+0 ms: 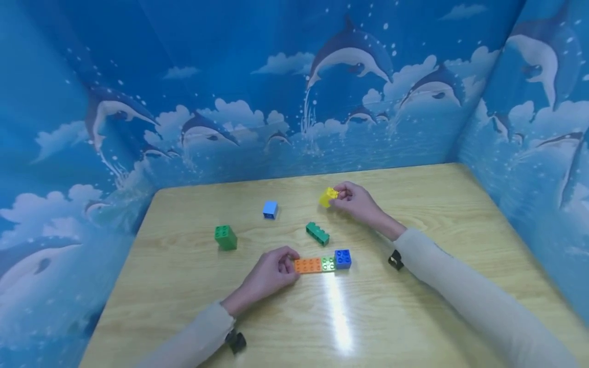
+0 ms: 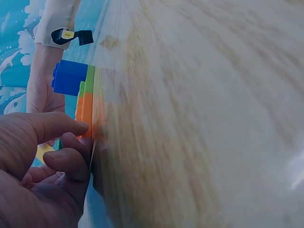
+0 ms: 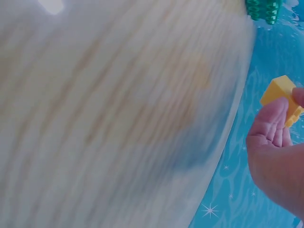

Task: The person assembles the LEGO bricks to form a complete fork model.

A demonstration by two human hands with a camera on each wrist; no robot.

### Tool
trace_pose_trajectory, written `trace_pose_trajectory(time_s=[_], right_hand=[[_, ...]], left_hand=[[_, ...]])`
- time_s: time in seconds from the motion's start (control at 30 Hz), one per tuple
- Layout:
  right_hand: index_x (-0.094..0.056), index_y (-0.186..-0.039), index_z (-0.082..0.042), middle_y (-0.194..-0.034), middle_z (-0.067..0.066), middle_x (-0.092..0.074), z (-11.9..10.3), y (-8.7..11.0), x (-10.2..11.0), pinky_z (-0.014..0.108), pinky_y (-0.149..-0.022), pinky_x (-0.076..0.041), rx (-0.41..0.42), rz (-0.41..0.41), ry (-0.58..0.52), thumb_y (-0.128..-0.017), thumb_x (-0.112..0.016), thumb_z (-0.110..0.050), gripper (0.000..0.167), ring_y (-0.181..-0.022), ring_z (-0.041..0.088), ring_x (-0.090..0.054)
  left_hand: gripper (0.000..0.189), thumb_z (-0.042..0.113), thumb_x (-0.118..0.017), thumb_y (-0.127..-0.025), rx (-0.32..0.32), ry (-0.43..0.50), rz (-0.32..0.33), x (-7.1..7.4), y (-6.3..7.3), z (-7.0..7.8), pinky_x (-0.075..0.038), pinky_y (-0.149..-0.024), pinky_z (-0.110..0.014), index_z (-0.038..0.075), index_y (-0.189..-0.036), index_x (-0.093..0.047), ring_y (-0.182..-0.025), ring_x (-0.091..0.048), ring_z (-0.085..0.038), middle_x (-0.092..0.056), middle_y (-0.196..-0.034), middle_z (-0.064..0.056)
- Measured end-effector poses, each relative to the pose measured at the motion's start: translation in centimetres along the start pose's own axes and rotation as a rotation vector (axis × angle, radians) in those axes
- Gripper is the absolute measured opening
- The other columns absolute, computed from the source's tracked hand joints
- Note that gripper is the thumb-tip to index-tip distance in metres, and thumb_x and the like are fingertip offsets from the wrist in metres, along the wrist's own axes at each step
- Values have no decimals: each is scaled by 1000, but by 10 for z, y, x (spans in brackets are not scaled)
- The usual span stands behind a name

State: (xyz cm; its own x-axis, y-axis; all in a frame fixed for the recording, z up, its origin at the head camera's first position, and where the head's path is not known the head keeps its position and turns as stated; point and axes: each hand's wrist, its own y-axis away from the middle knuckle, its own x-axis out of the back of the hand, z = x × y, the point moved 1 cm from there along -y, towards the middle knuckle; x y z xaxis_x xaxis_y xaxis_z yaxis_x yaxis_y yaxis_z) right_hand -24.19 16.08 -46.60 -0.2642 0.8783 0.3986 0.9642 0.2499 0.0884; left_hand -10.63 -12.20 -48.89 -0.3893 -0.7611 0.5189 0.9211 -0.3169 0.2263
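At the back right of the table my right hand [image 1: 358,204] pinches a yellow toy brick [image 1: 327,198] between thumb and fingers. The brick is tilted; in the right wrist view the yellow brick [image 3: 279,91] shows its smooth side, studs facing away. My left hand [image 1: 271,272] grips the left end of a low row of bricks lying on the table. That row has an orange brick [image 1: 308,265], light green studs [image 1: 328,263] in the middle and a taller dark blue brick [image 1: 342,258] at the right. The left wrist view shows the blue brick [image 2: 71,77] seated on a thin light green base [image 2: 90,78].
A green brick [image 1: 316,233] lies between the two hands, behind the row. Farther left stand a tall green block [image 1: 226,237] and a lighter blue brick [image 1: 270,209]. Dolphin-printed curtains [image 1: 221,143] enclose the wooden table [image 1: 184,266] at its back and sides.
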Motion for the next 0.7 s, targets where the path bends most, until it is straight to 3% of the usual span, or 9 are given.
trace_pose_trajectory(time_s=[0.27,0.7], right_hand=[[-61,-141,2,-111,11,-66,-5,5,-1,27,-84,-60,-38,7,-68,-102,-79,-17,47,-100,22,-66],[-61,-140,1,-115,13,-65,-17,29,-8,26,-86,-61,3,-10,-73,-102,-78,-17,45,-104,25,-66]], left_hand=[[39,3,-87,-88,-9,-9,4,0,0,1,-54,-62,-25,9,-123,-71,-74,-64,-17,-67,-90,2],[40,2,-86,-88,-18,2,-9,2,1,-1,-54,-61,-25,7,-124,-71,-73,-63,-17,-67,-89,1]])
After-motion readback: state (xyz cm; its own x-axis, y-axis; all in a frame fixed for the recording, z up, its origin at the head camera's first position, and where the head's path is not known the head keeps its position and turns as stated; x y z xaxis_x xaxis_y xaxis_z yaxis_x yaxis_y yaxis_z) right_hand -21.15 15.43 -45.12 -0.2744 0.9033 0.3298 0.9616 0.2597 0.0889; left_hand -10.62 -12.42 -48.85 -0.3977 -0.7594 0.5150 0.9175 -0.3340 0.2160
